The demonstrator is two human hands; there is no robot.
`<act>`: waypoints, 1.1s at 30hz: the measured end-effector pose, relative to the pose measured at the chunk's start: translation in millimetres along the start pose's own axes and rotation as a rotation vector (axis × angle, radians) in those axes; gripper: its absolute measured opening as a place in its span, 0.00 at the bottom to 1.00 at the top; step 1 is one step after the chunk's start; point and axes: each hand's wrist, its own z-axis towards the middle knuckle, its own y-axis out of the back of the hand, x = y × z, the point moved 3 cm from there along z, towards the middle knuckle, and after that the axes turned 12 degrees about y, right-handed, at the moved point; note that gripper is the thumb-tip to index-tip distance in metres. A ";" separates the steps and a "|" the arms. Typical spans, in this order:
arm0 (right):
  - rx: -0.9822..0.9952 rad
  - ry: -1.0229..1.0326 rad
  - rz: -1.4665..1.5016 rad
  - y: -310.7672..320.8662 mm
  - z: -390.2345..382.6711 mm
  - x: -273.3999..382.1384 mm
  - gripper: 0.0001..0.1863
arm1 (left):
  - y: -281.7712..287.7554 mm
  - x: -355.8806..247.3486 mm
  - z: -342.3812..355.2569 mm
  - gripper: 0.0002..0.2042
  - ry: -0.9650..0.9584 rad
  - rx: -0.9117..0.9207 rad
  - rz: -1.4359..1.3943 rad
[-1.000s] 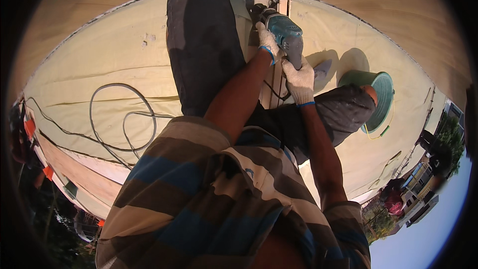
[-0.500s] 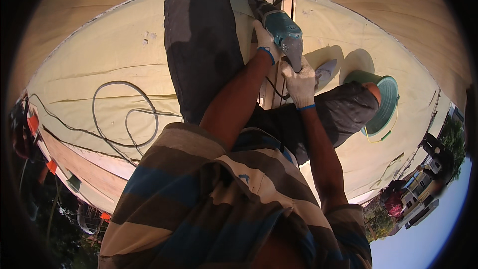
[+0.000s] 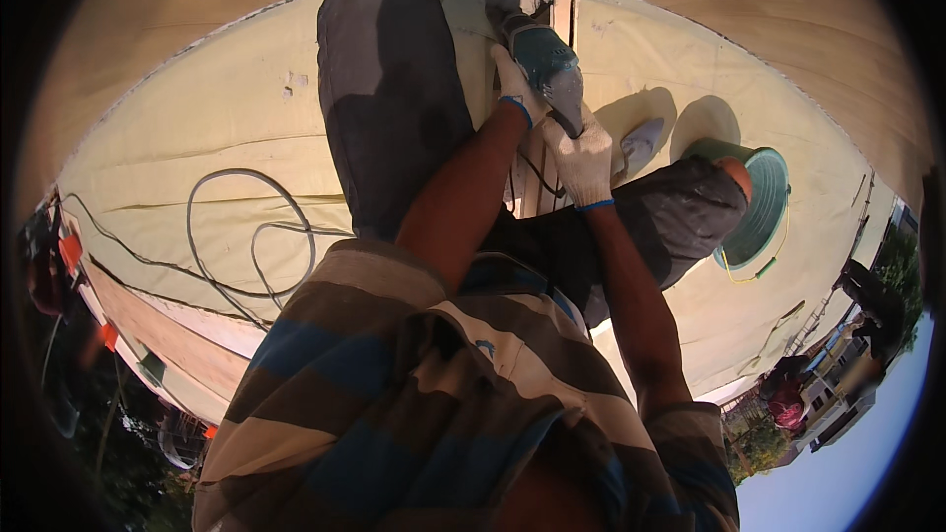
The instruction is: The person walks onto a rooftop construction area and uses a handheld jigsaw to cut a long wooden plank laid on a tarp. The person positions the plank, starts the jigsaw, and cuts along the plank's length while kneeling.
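A corded power tool (image 3: 545,54), shaped like an angle grinder, has a teal body, a grey rear handle and a dark front end. My gloved left hand (image 3: 517,84) is closed on the near-left side of its body. Around the rear handle wraps my gloved right hand (image 3: 581,160). The tool's front points away from me, toward the narrow opening at the foot of the far wall; shadow hides its working tip. Under the tool a pinkish strip of wood (image 3: 562,22) runs along the opening. A dark cord (image 3: 537,172) hangs beneath my right hand.
To the right stands a green bucket (image 3: 764,207) on its side, by my knee. A grey shoe (image 3: 641,143) shows beside my right hand. Looped grey cable (image 3: 192,227) lies on the yellowish sheeting (image 3: 148,153) at left. Other people (image 3: 872,300) are at the right edge.
Both hands and the power tool have shifted slightly left and nearer to me. My grip on it looks the same. The view has tilted a little.
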 end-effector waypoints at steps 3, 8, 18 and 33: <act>-0.021 0.006 0.008 -2.5 -0.6 -3.0 0.14 | -3.9 3.0 -0.1 0.45 0.025 0.022 -0.007; -0.029 0.005 -0.074 -2.6 -0.3 2.0 0.14 | 9.6 0.3 12.9 0.45 0.021 0.056 -0.004; -0.031 0.043 -0.097 -4.5 10.0 -8.3 0.17 | -0.1 -7.5 18.9 0.48 0.024 -0.016 -0.015; 0.021 -0.049 -0.051 13.2 -0.3 16.3 0.18 | 4.7 13.9 18.6 0.47 0.003 -0.013 0.092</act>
